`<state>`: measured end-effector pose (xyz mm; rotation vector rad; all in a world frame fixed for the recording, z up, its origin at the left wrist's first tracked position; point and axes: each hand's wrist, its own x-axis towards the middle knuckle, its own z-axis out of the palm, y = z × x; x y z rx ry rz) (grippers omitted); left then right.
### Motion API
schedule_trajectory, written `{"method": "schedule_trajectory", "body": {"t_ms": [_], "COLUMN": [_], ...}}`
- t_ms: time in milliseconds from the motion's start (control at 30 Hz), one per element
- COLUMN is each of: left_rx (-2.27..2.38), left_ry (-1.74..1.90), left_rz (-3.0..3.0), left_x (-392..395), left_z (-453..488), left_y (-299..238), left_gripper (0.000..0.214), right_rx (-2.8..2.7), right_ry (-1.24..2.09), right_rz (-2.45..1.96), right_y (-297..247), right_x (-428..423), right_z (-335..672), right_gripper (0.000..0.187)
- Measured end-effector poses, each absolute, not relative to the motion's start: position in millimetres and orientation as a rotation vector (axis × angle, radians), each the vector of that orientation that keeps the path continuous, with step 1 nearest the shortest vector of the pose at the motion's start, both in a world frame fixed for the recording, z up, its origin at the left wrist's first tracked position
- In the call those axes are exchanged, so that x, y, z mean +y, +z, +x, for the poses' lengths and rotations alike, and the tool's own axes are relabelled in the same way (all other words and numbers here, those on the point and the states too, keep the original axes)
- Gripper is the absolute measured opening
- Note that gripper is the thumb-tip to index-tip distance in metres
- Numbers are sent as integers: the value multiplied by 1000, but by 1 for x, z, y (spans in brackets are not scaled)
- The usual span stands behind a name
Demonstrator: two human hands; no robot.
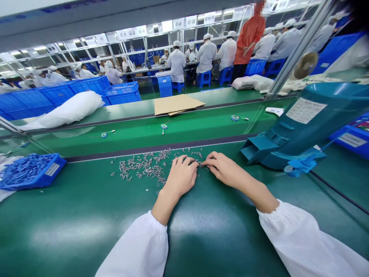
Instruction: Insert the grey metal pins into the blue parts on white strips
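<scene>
Many tiny silver metal parts [148, 167] lie scattered on the green work surface [86, 215], left of and around my hands. My left hand [181, 173] rests palm down at the right end of this scatter, its fingers bent and thumb and forefinger drawn together. Opposite it, my right hand [225, 168] reaches in from the right with thumb and forefinger pinched. The fingertips of both hands almost meet over a few of the metal parts. Whatever lies between the fingers is too small to make out.
At left stands a blue bin [52, 169] of blue plastic pieces. A teal blower-like machine [305, 119] with a cable stands at right. Beyond a dark rail, a green belt [132, 130] carries small wired parts. Cardboard [177, 104] lies behind it. Several people work farther back.
</scene>
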<state>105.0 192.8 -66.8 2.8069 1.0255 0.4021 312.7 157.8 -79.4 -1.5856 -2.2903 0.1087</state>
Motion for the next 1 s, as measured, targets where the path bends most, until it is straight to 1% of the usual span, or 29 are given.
{"method": "schedule_trajectory", "body": {"t_ms": [167,333,467,667,800,933,1000], "left_rx": [1011,1065,1115,1157,1087,1000,963], "left_ry": [407,407,386,406,464,576,654], "left_rz": [2797,2789,2776,2713,2643,2498,2396], "left_x": [191,187,187,189,189,190,189], "left_z": [108,111,111,111,108,103,101], "left_y": [-69,-67,-67,-70,-71,-66,-61], "left_gripper": [29,17,16,15,16,16,19], "right_rx": [-2256,-2278,-2284,-2178,-2090,-1924,-1818], "right_ry": [89,101,107,261,365,500,573], "right_rz": [-1646,-1599,-1595,-1585,-1553,-1531,-1533], "right_y": [-80,-79,-75,-78,-77,-69,-64], "right_x": [157,157,155,155,155,155,155], "right_z": [312,308,300,288,286,286,287], "right_gripper": [23,25,22,13,10,9,13]}}
